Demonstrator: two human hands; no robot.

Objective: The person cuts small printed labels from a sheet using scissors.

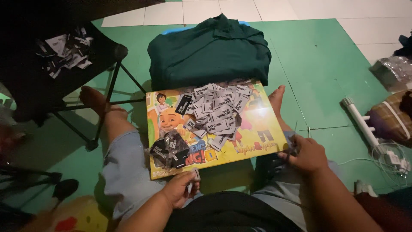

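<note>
Labels lie in three lots, placed here against the yellow cartoon board (253,141) that rests across the person's legs. Far to the board's left, a loose scatter of white and black labels (64,50) sits on a dark folding stool (47,73) with thin black legs. On the board's own near-left corner is a small bunch of black labels (169,150), stacked closely. Just below that corner, off the board's near edge, the left hand (179,189) is curled narrowly, fingers pinched on a small pale label (195,175). At the board's middle and far side spreads the big heap of grey-white labels (216,112), loose and overlapping, with one black label lying at its left fringe. Beyond the board's far edge a folded dark green garment (210,49) sits on the green floor mat (317,64). At the board's near-right corner the right hand (305,154) grips the edge, fingers closed round it; whether it also holds something small I cannot tell. Further right of the board lie a white power strip (362,122) and a plaid bundle (392,116).

Judged from the piles, the work looks early: only the small black bunch is set apart, and the large pale heap remains unsorted.
</note>
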